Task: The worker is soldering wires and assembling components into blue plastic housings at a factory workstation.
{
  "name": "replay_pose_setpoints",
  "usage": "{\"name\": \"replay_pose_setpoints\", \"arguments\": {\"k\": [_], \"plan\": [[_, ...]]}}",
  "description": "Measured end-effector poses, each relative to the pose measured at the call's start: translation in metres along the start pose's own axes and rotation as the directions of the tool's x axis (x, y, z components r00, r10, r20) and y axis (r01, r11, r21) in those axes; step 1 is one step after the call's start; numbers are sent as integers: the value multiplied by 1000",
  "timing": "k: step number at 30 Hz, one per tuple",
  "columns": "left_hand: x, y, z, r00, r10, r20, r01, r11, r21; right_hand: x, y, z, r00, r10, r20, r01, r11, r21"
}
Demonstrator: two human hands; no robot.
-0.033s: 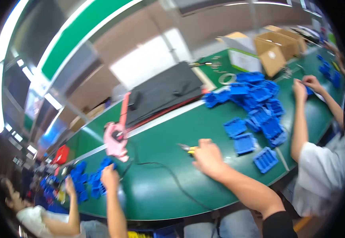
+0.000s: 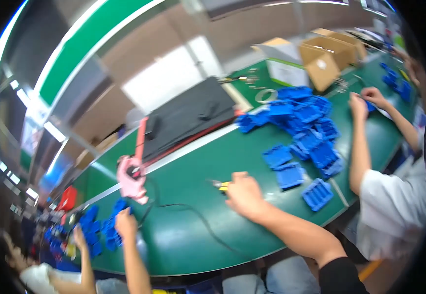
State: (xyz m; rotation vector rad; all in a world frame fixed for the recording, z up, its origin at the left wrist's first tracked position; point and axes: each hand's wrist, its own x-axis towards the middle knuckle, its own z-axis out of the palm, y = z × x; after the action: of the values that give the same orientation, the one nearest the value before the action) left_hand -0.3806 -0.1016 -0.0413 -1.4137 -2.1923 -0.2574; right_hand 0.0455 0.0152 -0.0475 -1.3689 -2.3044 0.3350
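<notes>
My right hand (image 2: 244,196) is closed around the yellow handles of a small pair of pliers (image 2: 219,185), just above the green table. The metal jaws point left and look blurred. Farther left, my left hand (image 2: 126,225) has its fingers closed on a blue plastic tray (image 2: 110,231) at the edge of a small group of such pieces. To the right of my right hand lie several blue slotted trays, one of them apart near the table edge (image 2: 317,194), the others heaped behind it (image 2: 303,115).
A black mat (image 2: 188,122) lies behind a pale strip, with a pink cloth-like item (image 2: 131,179) at its left. A black cable (image 2: 198,215) crosses the green table (image 2: 178,245). Open cardboard boxes (image 2: 323,71) stand at the back right. Co-workers' hands (image 2: 360,105) (image 2: 79,237) work on both sides.
The whole view has shifted, so everything sits slightly farther left in the picture. Both my hands keep about the same place over the table, with the same grips.
</notes>
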Motion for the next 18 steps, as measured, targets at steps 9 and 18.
{"name": "replay_pose_setpoints", "arguments": {"k": [9,18], "plan": [[49,48,-36,995,28,91,-26,999,-18,7,-8,12,994,-66,-83,62,997,-49],[-36,396,-194,290,954,-73,-748,178,-640,12,9,34,980,-30,-197,34,999,15]]}}
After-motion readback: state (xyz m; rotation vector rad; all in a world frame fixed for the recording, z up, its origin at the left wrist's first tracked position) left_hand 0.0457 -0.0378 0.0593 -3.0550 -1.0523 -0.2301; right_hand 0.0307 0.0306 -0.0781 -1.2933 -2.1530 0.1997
